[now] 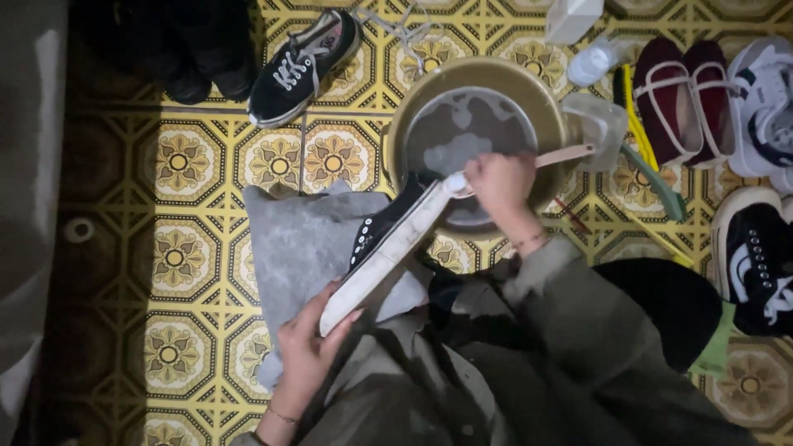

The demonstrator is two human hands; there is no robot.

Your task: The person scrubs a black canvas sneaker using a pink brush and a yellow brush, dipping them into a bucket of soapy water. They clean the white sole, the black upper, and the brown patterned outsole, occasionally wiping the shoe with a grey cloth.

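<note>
My left hand [307, 351] grips the heel end of a black sneaker with a white sole [388, 239], tilted so its toe reaches over the rim of a metal basin [545, 99] of soapy water. My right hand [500, 183] holds a brush with a pale pink handle [566, 154] and presses its head against the toe of the sole. A grey cloth [297, 239] lies under the shoe on my lap and the floor.
The floor is yellow patterned tile [173, 256]. A second black sneaker [301, 62] lies at the top, dark boots [198, 49] to its left. Maroon strap shoes [686, 91], white sneakers [768, 99], another black sneaker [756, 264], a clear plastic cup [599, 124] and bottles [591, 62] stand on the right.
</note>
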